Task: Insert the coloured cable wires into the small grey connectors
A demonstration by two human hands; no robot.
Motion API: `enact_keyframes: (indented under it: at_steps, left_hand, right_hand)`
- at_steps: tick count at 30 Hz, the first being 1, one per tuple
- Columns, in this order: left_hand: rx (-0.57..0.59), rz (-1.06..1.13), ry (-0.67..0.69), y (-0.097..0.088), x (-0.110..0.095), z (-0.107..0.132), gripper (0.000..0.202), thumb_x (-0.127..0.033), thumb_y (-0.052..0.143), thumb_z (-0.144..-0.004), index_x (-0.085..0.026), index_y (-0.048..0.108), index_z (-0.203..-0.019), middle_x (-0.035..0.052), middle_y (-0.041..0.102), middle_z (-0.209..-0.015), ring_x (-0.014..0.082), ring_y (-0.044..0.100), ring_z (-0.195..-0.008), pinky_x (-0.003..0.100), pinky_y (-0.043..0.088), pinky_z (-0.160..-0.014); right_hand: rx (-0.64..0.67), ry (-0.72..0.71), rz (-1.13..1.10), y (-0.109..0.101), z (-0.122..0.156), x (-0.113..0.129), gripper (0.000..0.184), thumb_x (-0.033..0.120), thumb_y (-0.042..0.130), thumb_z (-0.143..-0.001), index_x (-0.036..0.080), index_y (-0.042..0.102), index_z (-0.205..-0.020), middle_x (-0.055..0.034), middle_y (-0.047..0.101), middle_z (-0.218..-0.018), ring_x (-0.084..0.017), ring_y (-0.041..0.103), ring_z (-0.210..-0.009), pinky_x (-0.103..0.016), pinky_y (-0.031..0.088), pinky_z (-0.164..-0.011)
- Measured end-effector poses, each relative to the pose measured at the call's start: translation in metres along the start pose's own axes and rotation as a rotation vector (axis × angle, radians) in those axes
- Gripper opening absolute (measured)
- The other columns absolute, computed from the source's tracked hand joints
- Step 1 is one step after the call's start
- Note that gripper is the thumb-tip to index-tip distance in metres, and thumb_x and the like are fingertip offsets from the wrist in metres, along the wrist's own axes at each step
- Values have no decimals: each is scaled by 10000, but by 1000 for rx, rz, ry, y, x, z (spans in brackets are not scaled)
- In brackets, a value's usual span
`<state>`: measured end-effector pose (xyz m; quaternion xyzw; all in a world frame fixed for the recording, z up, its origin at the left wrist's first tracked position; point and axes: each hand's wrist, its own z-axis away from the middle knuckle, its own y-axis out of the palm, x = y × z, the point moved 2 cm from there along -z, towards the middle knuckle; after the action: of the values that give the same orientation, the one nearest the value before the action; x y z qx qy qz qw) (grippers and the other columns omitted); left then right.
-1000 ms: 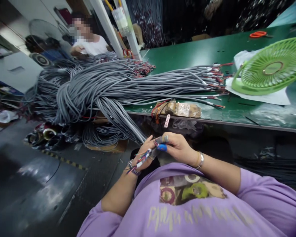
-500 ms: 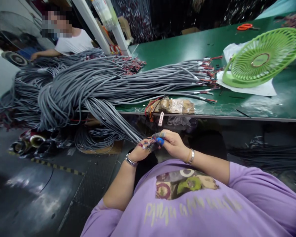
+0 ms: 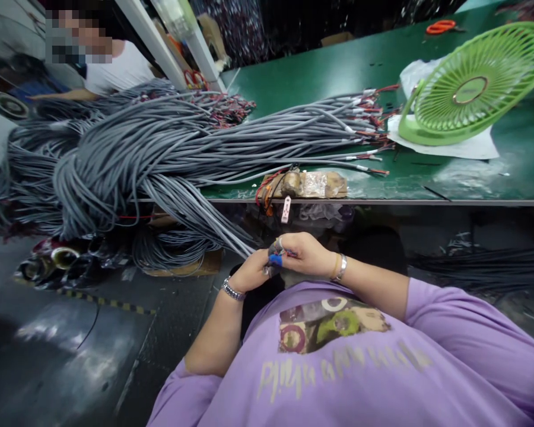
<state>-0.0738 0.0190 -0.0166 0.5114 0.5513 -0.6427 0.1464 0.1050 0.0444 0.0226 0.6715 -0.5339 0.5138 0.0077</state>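
Note:
My left hand is closed round the ends of several grey cables, which run down from the heap on the bench. Against its fingertips, my right hand pinches the thin coloured wires at the cable ends. Blue wrapping covers its thumb, and other fingers carry greyish wrapping. Most of the wires are hidden behind the fingers. Both hands meet in front of the purple shirt, below the bench edge.
A large heap of grey cables covers the left of the green bench. A green fan, orange-handled scissors and a taped wooden block also lie there. A co-worker is at the far left.
My right hand has moved slightly left and closed in over the left fingertips, covering most of the coloured wires. The camera view has shifted a little, so the bench appears higher.

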Motion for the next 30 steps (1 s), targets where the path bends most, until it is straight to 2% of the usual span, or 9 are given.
enact_keyframes:
  at_steps: [3, 5, 7, 9, 12, 14, 18, 24, 30]
  left_hand:
    - [-97, 8, 89, 3, -10, 12, 401, -281, 678, -807, -213, 655, -1201, 115, 636, -1287, 274, 580, -1198, 432, 448, -1029]
    - [-347, 31, 32, 2, -15, 28, 352, -263, 612, -862, -218, 646, -1209, 113, 633, -1287, 251, 586, -1190, 409, 458, -1013]
    - [-656, 107, -65, -2, -14, 50, 282, -288, 544, -904, -200, 660, -1145, 92, 715, -1050, 179, 689, -856, 313, 544, -784]
    - [-796, 80, -247, -7, -5, 69, 291, -308, 521, -905, -196, 643, -1145, 37, 713, -847, 105, 599, -539, 239, 496, -563]
    - [-610, -204, -574, -12, 11, 83, 195, -250, 572, -825, -201, 677, -982, -10, 674, -693, 99, 546, -483, 216, 436, -526]
    - [-487, -292, -669, -13, 16, 83, 136, -232, 526, -829, -197, 658, -833, -10, 650, -653, 112, 560, -512, 221, 429, -552]
    - [-383, -350, -608, -6, 5, 64, 139, -200, 465, -841, -206, 588, -777, 4, 643, -665, 146, 594, -589, 246, 416, -600]
    - [-217, -701, -669, 0, -17, 43, 125, -123, 467, -783, -228, 529, -811, 45, 668, -774, 215, 648, -781, 280, 382, -659]
    - [1, -826, -627, 1, -26, 32, 153, -128, 434, -815, -221, 532, -885, 73, 687, -845, 249, 665, -842, 302, 381, -670]
  right_hand:
    - [-106, 21, -19, -7, 6, -3, 194, 320, 553, -915, 160, 618, -827, -47, 637, -753, -135, 569, -658, -247, 443, -641]
    - [-188, 31, -60, -14, 11, -5, 192, 320, 568, -912, 162, 614, -814, -43, 633, -753, -131, 565, -655, -248, 451, -645]
    - [-279, 36, -79, -22, 15, -6, 183, 302, 574, -911, 164, 612, -797, -41, 630, -744, -130, 566, -649, -250, 453, -636]
    - [-355, 20, -79, -29, 18, -4, 165, 270, 562, -917, 167, 610, -797, -42, 629, -740, -132, 573, -654, -252, 455, -633]
    - [-344, -57, -46, -30, 17, 2, 162, 249, 556, -916, 174, 597, -779, -45, 620, -732, -130, 564, -643, -250, 446, -610]
    - [-246, -102, -15, -25, 13, 6, 171, 269, 550, -915, 181, 590, -774, -41, 603, -706, -127, 538, -614, -251, 435, -588]
    - [-108, -91, 42, -14, 8, 8, 207, 314, 513, -927, 186, 581, -779, -39, 582, -681, -129, 506, -597, -256, 422, -578]
    - [-96, -68, 87, -12, 10, 4, 178, 306, 505, -925, 176, 595, -842, -55, 606, -733, -143, 539, -644, -263, 436, -619]
    - [-118, 0, 149, -10, 9, -3, 217, 338, 504, -923, 164, 589, -826, -76, 619, -764, -163, 561, -687, -271, 439, -652]
